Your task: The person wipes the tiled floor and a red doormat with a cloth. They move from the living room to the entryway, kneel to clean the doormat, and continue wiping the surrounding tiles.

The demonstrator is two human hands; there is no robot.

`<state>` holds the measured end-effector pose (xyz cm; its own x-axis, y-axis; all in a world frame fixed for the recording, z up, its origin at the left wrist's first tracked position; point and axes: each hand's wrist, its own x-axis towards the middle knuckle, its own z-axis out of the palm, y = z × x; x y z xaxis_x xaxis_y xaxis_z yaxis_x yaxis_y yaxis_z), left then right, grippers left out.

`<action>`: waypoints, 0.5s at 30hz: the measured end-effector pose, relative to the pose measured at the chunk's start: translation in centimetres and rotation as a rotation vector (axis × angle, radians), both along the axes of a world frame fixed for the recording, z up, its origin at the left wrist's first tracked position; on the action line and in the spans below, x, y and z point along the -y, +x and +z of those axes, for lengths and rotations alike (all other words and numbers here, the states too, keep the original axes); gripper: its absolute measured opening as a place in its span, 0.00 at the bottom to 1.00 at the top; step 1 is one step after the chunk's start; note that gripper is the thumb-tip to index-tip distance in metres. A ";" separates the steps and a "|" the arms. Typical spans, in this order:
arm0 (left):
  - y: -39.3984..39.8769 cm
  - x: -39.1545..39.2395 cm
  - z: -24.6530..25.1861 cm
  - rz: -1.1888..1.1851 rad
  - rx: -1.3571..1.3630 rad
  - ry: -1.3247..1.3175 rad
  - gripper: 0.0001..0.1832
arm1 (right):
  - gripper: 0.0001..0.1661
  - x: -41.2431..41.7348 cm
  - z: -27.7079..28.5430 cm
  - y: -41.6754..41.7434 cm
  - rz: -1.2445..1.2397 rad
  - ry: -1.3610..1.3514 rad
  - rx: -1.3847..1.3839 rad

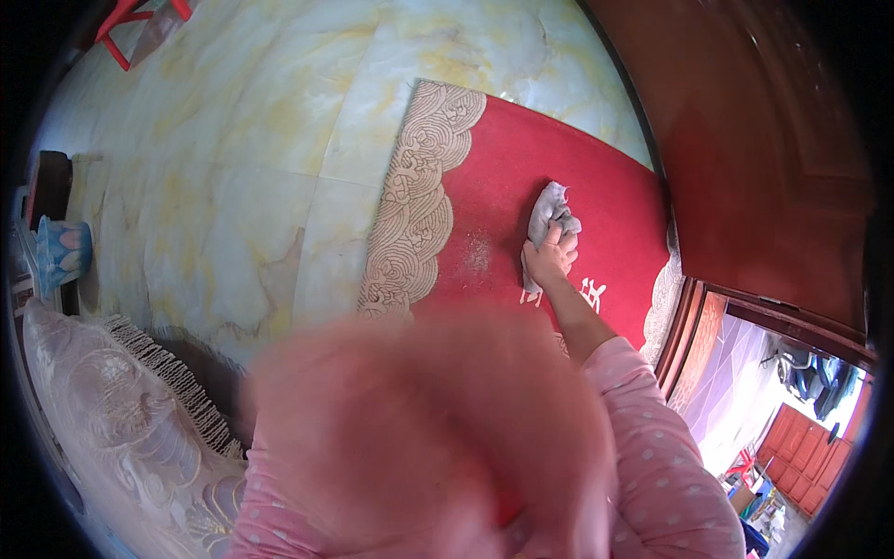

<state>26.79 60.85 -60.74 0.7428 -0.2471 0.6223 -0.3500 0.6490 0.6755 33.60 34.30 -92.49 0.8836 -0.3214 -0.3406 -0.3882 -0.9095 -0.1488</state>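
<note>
My right hand [552, 258] is closed around a bunched grey cloth [543, 222] over the red mat [559, 150]. The mat has a beige wave-patterned border and pale characters beside the hand. Left of the cloth, a pale patch of crumbs or dust [478, 251] lies on the red surface. Close to the camera, my left hand [433, 426] is a large, blurred shape that covers the lower middle of the view; its fingers and anything in them cannot be made out. Pink sleeves with pale dots cover both arms.
Marble-patterned floor tiles [237, 140] extend left of the mat. A brown wooden door [754, 161] stands at the right, by a doorway with items beyond. A fringed patterned cover [119, 419] lies lower left, near a blue pot [64, 250]. Red stool legs [115, 31] show upper left.
</note>
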 end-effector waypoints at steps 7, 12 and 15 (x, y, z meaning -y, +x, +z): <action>0.4 -0.4 0.0 -0.130 0.121 -0.085 0.09 | 0.47 0.6 1.6 0.6 0.061 -0.073 -0.084; 2.3 -1.7 -3.7 0.159 -0.021 -0.094 0.10 | 0.43 1.0 0.2 -0.5 0.117 -0.119 0.136; 5.7 -2.7 -11.8 0.614 -0.400 -0.035 0.10 | 0.36 -1.0 -0.4 -2.2 0.103 -0.164 0.321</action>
